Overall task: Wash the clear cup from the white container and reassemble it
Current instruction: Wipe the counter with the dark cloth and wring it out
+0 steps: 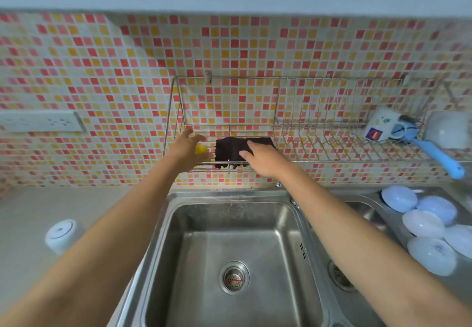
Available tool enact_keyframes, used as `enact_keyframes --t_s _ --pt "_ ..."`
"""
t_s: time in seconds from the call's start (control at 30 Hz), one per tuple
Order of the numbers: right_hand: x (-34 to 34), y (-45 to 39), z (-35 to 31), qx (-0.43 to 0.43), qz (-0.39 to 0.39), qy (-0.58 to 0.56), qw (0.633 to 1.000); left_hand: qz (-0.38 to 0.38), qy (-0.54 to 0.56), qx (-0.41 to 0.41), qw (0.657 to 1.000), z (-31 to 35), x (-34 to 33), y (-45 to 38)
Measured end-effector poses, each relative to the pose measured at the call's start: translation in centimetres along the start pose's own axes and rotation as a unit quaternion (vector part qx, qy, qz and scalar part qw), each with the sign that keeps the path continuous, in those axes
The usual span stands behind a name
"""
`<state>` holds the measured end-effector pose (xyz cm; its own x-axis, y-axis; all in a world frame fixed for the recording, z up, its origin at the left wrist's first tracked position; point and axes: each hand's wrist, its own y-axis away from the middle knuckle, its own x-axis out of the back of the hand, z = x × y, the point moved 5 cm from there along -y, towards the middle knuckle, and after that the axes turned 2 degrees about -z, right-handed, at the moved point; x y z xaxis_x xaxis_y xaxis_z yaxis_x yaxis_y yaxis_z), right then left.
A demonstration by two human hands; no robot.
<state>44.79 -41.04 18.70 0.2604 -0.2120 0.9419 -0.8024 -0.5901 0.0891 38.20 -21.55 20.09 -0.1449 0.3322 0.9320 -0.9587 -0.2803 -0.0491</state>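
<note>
From the head camera, both bare arms reach up over the steel sink (231, 227) to the wire rack (301, 122) fixed on the mosaic-tiled wall behind it. The left hand (190, 149) is spread, fingers apart, gripping nothing, just in front of a small yellow object (201, 148) at the rack's left end. The right hand (265, 159) lies fingers-down on a dark scouring pad (231, 148) on the rack shelf — whether it has actually gripped the pad cannot be told. Left of the sink, on the counter, stands the white container (62, 234); the clear cup cannot be made out. Right of the sink, several upturned white bowls (424, 222) are piled in the second basin — above them, on the rack, a mug (381, 126) and a blue-handled utensil (434, 153)
</note>
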Motion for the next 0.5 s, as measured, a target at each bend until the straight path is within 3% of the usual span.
enact_keyframes --t_s 0.3,0.5 --pt "1.2 5.2 -3.4 -0.004 -0.008 0.036 0.999 0.009 -0.053 -0.044 0.998 0.5 4.1 6.3" --pt "5.7 9.4 -6.1 -0.019 0.062 0.094 0.993 0.061 -0.111 -0.096 0.987 1.3 9.1 10.8"
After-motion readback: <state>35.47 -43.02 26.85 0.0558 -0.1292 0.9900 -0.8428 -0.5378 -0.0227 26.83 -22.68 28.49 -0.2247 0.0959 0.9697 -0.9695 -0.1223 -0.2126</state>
